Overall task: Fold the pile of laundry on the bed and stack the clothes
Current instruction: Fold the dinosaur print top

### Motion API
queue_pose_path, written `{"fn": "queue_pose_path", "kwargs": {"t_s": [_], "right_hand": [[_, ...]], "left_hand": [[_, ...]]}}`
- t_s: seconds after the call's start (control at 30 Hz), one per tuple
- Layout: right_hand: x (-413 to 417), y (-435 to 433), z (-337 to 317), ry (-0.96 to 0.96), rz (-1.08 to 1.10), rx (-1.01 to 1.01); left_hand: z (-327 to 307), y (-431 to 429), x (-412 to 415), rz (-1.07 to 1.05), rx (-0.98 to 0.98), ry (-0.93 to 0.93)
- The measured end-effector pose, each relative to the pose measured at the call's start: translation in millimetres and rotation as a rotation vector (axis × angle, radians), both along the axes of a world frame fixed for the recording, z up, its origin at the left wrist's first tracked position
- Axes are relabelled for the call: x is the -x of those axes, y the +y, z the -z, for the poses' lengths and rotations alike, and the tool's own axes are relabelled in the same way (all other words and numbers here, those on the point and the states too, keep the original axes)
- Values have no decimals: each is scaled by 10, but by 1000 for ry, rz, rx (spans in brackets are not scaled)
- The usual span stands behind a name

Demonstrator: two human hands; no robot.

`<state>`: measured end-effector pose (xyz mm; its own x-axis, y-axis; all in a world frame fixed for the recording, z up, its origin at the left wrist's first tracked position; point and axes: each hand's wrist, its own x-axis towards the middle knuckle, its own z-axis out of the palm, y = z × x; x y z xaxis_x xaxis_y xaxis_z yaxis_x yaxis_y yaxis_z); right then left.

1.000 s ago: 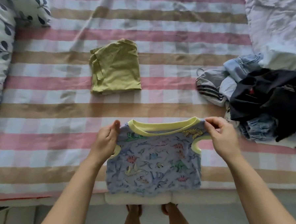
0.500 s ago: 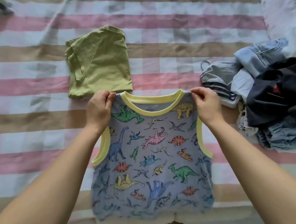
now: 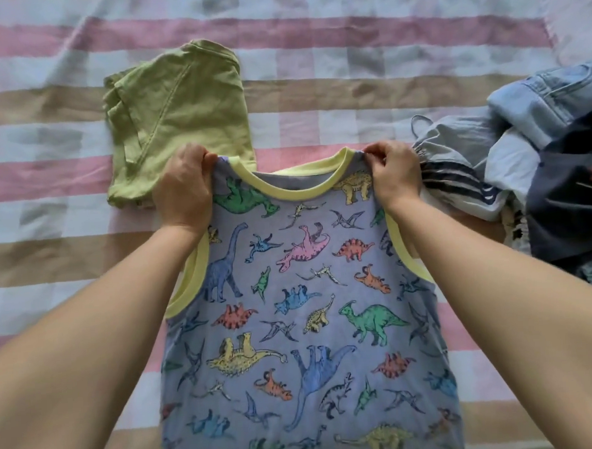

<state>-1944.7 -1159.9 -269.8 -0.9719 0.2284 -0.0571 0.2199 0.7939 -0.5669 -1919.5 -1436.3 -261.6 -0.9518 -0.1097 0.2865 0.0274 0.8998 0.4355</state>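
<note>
A blue sleeveless dinosaur-print top (image 3: 302,309) with yellow trim lies spread front-up on the striped bed. My left hand (image 3: 184,187) pinches its left shoulder and my right hand (image 3: 393,173) pinches its right shoulder. A folded olive-green shirt (image 3: 176,117) lies just beyond my left hand; the top's left shoulder overlaps its near corner. The unfolded laundry pile (image 3: 541,163) sits at the right, with denim, a striped grey piece and a dark navy garment.
The bed cover (image 3: 48,237) has pink, tan and white checked stripes. A white duvet edge (image 3: 571,10) shows at the top right corner. The striped grey piece (image 3: 457,185) touches my right hand's far side.
The dinosaur top has been carried away from the bed's near edge and laid out flat farther up the bed, now reaching the green shirt. Both hands kept their hold on the shoulders.
</note>
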Motion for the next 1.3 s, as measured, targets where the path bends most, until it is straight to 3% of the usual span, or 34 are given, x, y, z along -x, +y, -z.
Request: {"fn": "queue_pose_path", "kwargs": {"t_s": [0.13,0.2,0.43,0.53,0.6,0.73,0.87,1.1,1.3], "right_hand": [[-106,-16,-41,161,61,37],[-148,-12,-58,211,78,29],[12,12,47,75,57,-61],[23,19,65,26,46,-100],[-69,6,14,53,78,-80],[-787,-74,-185,218,52,29],[-1901,-37,-245,153,75,74],[-3242,155,-202,-159,431,51],[-3535,290,-92,-236,552,179]], "left_hand": [[-158,29,-158,71,-138,117],[-202,10,-143,66,-114,133],[5,-52,163,25,131,-88],[2,-23,150,-24,154,-170],[-78,14,22,-59,130,-129],[-241,240,-618,108,-41,26],[-202,421,-1563,173,-121,-83],[-79,269,-2917,-272,-194,-383],[2,94,-3266,-623,-344,-427]]}}
